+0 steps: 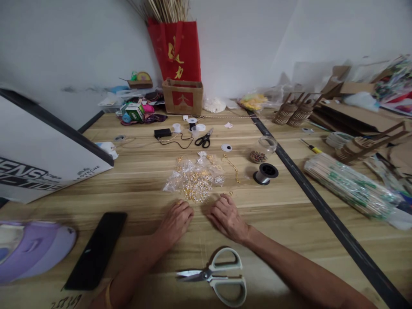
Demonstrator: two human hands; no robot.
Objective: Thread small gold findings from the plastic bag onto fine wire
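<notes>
— Scissors (215, 274) with pale handles lie closest to you, blades shut and pointing left, between your two forearms.

— Under it all you've got the wooden counter (289, 223), with a dark strip cutting across its right side.

— Big white box (38, 159) on your far left, black lettering along its side. Back by the wall stands a red bag (177, 47) with sticks poking out of the top.

— Right of the strip, a long wrapped stick bundle (350, 186) lies flat. Down at your lower left sits a purple cap (35, 249), and a black phone (96, 249) lies just beside it.

— Now the middle: the bead pile (195, 178), gold bits in clear little bags, sits straight ahead of you, just beyond your knuckles.

— Your left hand (175, 221) rests knuckles up on the counter, fingers curled under, tips at the near edge of that pile.

— Your right hand (227, 216) lies the same way, near the left but not touching it, off the pile's right corner.

— Pinching anything? I can't tell: the fingertips are tucked under on both.

— Smaller stuff: a spool (265, 173) of silvery thread stands right of the pile, and a thin gold chain (233, 167) trails between the two.
</notes>
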